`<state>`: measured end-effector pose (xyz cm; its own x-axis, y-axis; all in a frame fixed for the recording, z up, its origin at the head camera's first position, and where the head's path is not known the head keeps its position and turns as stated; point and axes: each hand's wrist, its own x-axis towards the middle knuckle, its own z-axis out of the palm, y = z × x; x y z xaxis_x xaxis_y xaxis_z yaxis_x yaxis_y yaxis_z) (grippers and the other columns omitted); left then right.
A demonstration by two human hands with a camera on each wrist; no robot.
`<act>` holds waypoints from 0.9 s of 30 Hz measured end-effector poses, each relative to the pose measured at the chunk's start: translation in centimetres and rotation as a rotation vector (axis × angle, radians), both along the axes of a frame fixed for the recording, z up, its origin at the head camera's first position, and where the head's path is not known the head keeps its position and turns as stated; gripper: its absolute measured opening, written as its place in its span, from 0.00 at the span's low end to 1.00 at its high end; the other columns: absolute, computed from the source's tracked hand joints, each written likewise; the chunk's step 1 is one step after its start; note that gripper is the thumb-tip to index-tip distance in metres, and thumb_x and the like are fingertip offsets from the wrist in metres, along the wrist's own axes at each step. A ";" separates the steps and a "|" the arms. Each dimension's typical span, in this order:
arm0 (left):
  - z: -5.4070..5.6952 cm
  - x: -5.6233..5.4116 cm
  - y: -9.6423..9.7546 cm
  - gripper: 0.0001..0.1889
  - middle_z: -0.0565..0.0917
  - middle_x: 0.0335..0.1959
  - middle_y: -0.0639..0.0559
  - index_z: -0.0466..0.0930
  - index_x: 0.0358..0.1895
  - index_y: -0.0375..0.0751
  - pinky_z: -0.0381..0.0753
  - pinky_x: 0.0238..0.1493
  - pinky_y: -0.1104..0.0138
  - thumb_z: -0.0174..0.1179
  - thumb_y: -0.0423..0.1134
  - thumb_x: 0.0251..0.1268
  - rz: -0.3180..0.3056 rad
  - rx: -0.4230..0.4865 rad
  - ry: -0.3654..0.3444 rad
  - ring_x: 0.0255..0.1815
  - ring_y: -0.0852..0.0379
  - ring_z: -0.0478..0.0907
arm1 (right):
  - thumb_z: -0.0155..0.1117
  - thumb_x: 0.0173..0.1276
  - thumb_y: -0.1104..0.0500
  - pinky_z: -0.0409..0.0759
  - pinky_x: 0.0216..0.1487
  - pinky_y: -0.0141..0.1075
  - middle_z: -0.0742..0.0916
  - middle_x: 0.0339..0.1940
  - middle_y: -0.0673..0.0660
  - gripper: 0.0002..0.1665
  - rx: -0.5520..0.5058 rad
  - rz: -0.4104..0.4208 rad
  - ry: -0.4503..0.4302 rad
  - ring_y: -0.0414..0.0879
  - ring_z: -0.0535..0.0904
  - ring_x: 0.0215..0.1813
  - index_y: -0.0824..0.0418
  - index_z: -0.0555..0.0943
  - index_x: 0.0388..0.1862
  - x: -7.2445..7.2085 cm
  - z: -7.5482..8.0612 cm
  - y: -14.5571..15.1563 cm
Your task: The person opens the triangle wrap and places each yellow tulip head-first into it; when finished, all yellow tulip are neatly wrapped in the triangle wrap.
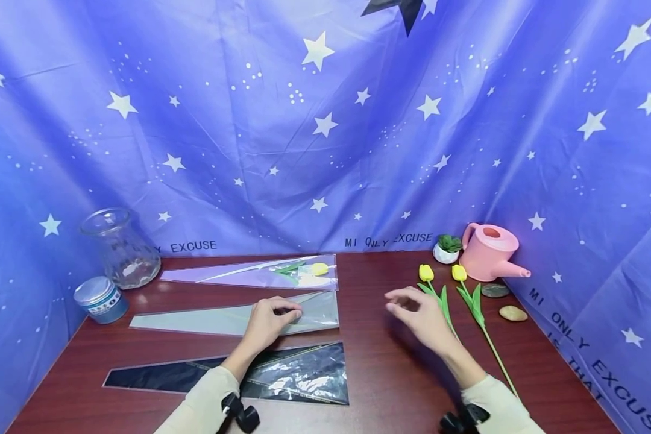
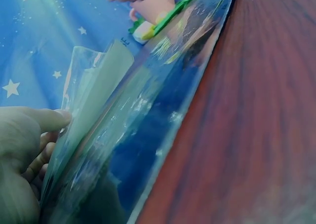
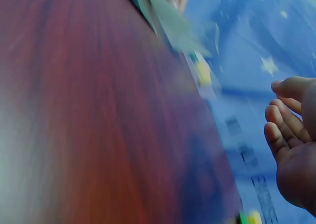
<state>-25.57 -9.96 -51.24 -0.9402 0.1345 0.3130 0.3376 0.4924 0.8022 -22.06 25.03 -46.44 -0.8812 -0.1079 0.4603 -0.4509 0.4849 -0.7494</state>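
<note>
We are facing a starry cloth (image 1: 211, 72) behind a dark table (image 1: 374, 374), where the black sleeve (image 1: 304, 374) is lying nearest us, and as our left forearm is crossing above it, we are risking dragging it askew if the cuff is brushing its slick film. The grey sleeve (image 1: 195, 316) is lying in the middle of the row, toward the left of the table, its wide end partly standing up, and the purple sleeve (image 1: 239, 275) is lying behind it, near enough to be getting nudged if we are pulling the grey one back. The pink can (image 1: 488, 253) is standing beyond the tulips (image 1: 477, 310), and a wide swing of our right arm could be knocking it. Our left hand (image 1: 267, 322) is pinching the grey sleeve's film between thumb and curled fingers; because we are holding only thin film, it could be slipping, creasing or tearing. Our right hand (image 1: 420, 316) is hovering half open and empty beside the tulips, and since its forearm is passing over one thin stem, a low elbow could be rolling or bending that flower
</note>
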 end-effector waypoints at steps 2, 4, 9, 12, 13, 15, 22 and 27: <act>0.1 0.0 -0.1 0.04 0.91 0.35 0.61 0.94 0.35 0.56 0.77 0.35 0.72 0.76 0.39 0.59 -0.001 0.001 -0.010 0.30 0.68 0.80 | 0.76 0.64 0.64 0.79 0.38 0.26 0.90 0.33 0.55 0.12 0.006 -0.052 -0.021 0.31 0.81 0.35 0.63 0.89 0.46 0.9 -0.1 2.1; 0.1 0.0 -0.1 0.04 0.91 0.36 0.62 0.94 0.35 0.57 0.78 0.36 0.72 0.76 0.39 0.59 0.000 0.002 -0.021 0.31 0.68 0.81 | 0.75 0.64 0.65 0.79 0.38 0.24 0.91 0.34 0.56 0.12 0.012 -0.100 -0.045 0.30 0.82 0.36 0.64 0.89 0.47 1.8 -0.2 4.0; 0.2 -0.1 -0.1 0.05 0.91 0.36 0.62 0.94 0.35 0.58 0.79 0.38 0.71 0.75 0.40 0.60 -0.009 0.014 -0.031 0.34 0.66 0.83 | 0.74 0.65 0.68 0.81 0.38 0.23 0.92 0.33 0.49 0.14 -0.018 -0.179 -0.101 0.29 0.84 0.36 0.71 0.87 0.49 3.9 -0.6 7.9; 0.2 0.0 -0.1 0.05 0.90 0.37 0.62 0.94 0.35 0.59 0.79 0.37 0.71 0.75 0.40 0.61 -0.013 0.020 -0.040 0.33 0.66 0.83 | 0.73 0.66 0.68 0.81 0.36 0.23 0.91 0.32 0.44 0.15 -0.038 -0.220 -0.142 0.29 0.84 0.36 0.74 0.86 0.50 4.8 -1.0 9.6; 0.2 0.0 -0.1 0.05 0.90 0.37 0.62 0.94 0.35 0.59 0.79 0.37 0.71 0.75 0.40 0.61 -0.013 0.020 -0.042 0.33 0.66 0.83 | 0.74 0.66 0.67 0.81 0.36 0.23 0.91 0.32 0.43 0.16 -0.043 -0.236 -0.161 0.29 0.84 0.35 0.74 0.85 0.50 5.0 -1.3 10.0; 0.2 -0.1 -0.1 0.05 0.90 0.36 0.62 0.94 0.35 0.60 0.79 0.37 0.71 0.75 0.40 0.61 -0.010 0.023 -0.042 0.33 0.66 0.82 | 0.74 0.66 0.66 0.81 0.35 0.23 0.91 0.32 0.42 0.18 -0.039 -0.259 -0.198 0.29 0.84 0.35 0.74 0.85 0.52 5.5 -1.7 10.7; 0.2 0.0 -0.2 0.05 0.90 0.36 0.62 0.94 0.35 0.59 0.80 0.38 0.71 0.75 0.40 0.60 -0.006 0.020 -0.037 0.33 0.67 0.83 | 0.77 0.64 0.61 0.81 0.35 0.24 0.91 0.35 0.52 0.21 0.027 -0.297 -0.305 0.29 0.83 0.35 0.71 0.86 0.53 6.1 -2.5 11.1; 0.2 0.1 -0.2 0.05 0.91 0.37 0.60 0.94 0.36 0.57 0.80 0.38 0.70 0.75 0.39 0.60 -0.020 0.021 -0.012 0.34 0.66 0.84 | 0.79 0.61 0.60 0.79 0.34 0.24 0.90 0.33 0.50 0.21 0.124 -0.336 -0.308 0.28 0.81 0.32 0.68 0.87 0.51 6.2 -2.8 11.0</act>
<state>-25.51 -10.16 -51.02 -0.9411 0.1467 0.3047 0.3373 0.4683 0.8167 -15.91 36.00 -49.23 -0.9702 0.1694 0.1733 -0.0189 0.6599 -0.7511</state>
